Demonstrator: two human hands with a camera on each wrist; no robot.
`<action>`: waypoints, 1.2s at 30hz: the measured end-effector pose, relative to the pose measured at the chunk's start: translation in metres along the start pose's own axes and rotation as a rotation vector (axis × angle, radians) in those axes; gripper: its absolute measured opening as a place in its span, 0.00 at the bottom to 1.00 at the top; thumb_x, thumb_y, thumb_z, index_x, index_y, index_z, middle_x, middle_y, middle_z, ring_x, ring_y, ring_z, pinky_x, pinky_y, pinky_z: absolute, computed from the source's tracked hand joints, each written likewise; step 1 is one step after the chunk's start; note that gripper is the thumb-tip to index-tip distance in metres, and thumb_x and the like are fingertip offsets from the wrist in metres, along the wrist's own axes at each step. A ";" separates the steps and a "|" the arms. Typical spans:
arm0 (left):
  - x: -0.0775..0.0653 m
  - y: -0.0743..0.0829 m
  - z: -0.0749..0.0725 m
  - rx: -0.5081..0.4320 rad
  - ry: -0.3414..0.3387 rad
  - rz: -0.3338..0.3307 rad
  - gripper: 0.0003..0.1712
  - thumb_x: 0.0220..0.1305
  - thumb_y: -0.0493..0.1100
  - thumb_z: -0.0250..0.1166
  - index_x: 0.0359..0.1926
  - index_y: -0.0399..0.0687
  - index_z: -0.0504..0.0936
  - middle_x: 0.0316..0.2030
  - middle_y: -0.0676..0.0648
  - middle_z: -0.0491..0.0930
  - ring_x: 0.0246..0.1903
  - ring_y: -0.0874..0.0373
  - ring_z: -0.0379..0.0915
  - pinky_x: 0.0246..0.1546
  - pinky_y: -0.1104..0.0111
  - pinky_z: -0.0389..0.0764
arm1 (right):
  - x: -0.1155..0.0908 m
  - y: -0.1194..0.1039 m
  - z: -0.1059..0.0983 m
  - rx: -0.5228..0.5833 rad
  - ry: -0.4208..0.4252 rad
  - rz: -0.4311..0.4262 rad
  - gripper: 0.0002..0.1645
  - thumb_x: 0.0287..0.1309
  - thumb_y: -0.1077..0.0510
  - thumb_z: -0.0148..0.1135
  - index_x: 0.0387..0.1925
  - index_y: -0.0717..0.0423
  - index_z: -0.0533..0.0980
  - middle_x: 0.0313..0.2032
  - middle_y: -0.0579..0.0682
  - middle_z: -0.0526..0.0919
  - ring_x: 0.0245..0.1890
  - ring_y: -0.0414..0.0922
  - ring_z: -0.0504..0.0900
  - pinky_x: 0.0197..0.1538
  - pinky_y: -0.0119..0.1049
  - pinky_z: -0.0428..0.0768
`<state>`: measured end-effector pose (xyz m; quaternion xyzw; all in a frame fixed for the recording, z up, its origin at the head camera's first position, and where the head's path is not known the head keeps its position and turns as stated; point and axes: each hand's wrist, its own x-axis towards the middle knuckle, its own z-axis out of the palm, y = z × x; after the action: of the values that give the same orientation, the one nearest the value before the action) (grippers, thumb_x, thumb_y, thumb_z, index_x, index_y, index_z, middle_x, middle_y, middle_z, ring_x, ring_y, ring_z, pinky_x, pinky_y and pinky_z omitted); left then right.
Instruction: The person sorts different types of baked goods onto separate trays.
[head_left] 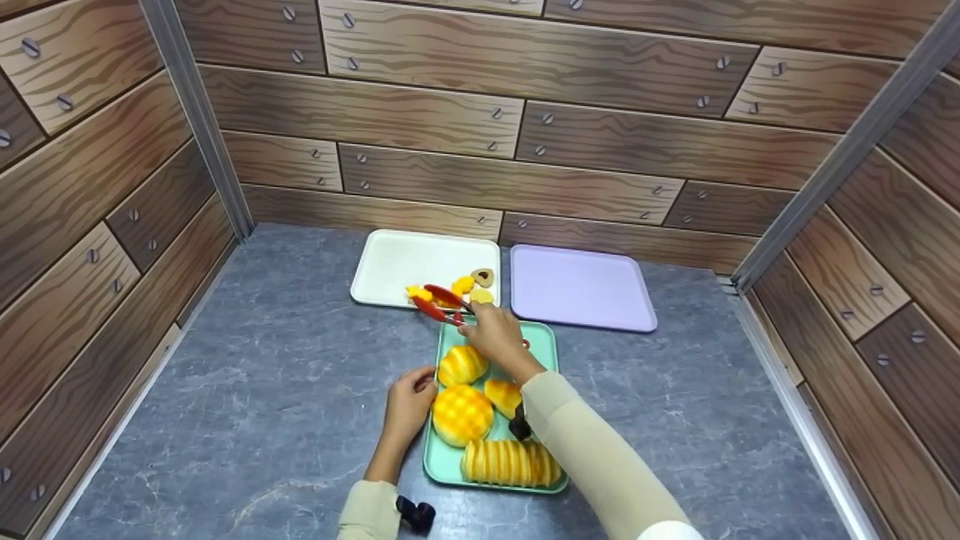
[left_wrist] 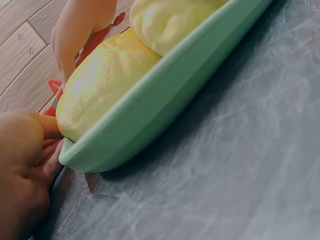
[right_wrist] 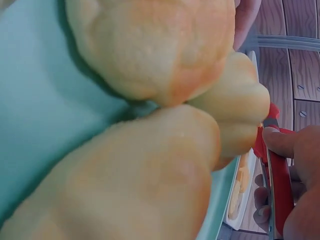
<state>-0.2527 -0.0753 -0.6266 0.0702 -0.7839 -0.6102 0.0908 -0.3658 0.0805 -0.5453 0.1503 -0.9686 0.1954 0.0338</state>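
My right hand (head_left: 495, 330) grips red-tipped tongs (head_left: 433, 309), whose tips reach over the near edge of the white tray (head_left: 397, 259). Small yellow pieces (head_left: 463, 285) lie beside the tips; whether the tongs pinch one, I cannot tell. The right wrist view shows the hand (right_wrist: 305, 180) around the tongs' red handle (right_wrist: 281, 195). At the left edge of the green tray (head_left: 442, 469), my left hand (head_left: 409, 405) holds the rim (left_wrist: 75, 155) between thumb and fingers. On this tray lie a round bread (head_left: 462, 415), a croissant-like bread (head_left: 461, 365), another bread piece (head_left: 502, 397) and a ridged loaf (head_left: 510, 463).
A lilac tray (head_left: 581, 289) lies right of the white one, near the back wall. A heart-shaped cookie (head_left: 484, 277) and a yellow round piece (head_left: 481, 297) sit in the white tray's right corner. Wood-patterned walls (head_left: 420, 105) enclose the grey table (head_left: 300, 375) at the back and sides.
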 end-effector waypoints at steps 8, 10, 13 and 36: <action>-0.001 0.001 0.000 -0.003 0.003 0.010 0.17 0.65 0.35 0.63 0.53 0.37 0.85 0.44 0.41 0.84 0.45 0.51 0.82 0.49 0.60 0.83 | 0.003 -0.005 0.004 0.004 -0.001 -0.006 0.36 0.64 0.45 0.67 0.68 0.58 0.72 0.58 0.56 0.83 0.53 0.57 0.83 0.58 0.52 0.79; -0.001 0.001 0.001 -0.003 0.001 0.009 0.17 0.65 0.35 0.63 0.53 0.38 0.85 0.44 0.41 0.84 0.45 0.52 0.81 0.48 0.60 0.82 | 0.002 -0.004 0.004 0.016 -0.006 0.007 0.37 0.64 0.45 0.67 0.69 0.58 0.71 0.58 0.56 0.82 0.53 0.57 0.82 0.58 0.52 0.79; 0.000 0.001 0.002 0.000 0.002 0.013 0.17 0.64 0.35 0.63 0.53 0.38 0.85 0.43 0.42 0.84 0.44 0.53 0.82 0.48 0.61 0.83 | 0.001 -0.001 0.002 0.037 -0.005 0.027 0.38 0.63 0.44 0.68 0.69 0.57 0.71 0.57 0.56 0.83 0.54 0.56 0.82 0.58 0.52 0.79; 0.000 -0.001 -0.002 0.022 0.007 0.006 0.17 0.64 0.36 0.63 0.54 0.39 0.85 0.44 0.42 0.84 0.45 0.53 0.82 0.48 0.61 0.82 | -0.076 0.045 -0.035 0.264 0.083 0.095 0.36 0.53 0.48 0.76 0.63 0.50 0.77 0.56 0.53 0.83 0.55 0.55 0.81 0.59 0.54 0.77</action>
<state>-0.2519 -0.0777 -0.6269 0.0711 -0.7905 -0.6009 0.0946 -0.3067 0.1545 -0.5393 0.0990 -0.9382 0.3285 0.0445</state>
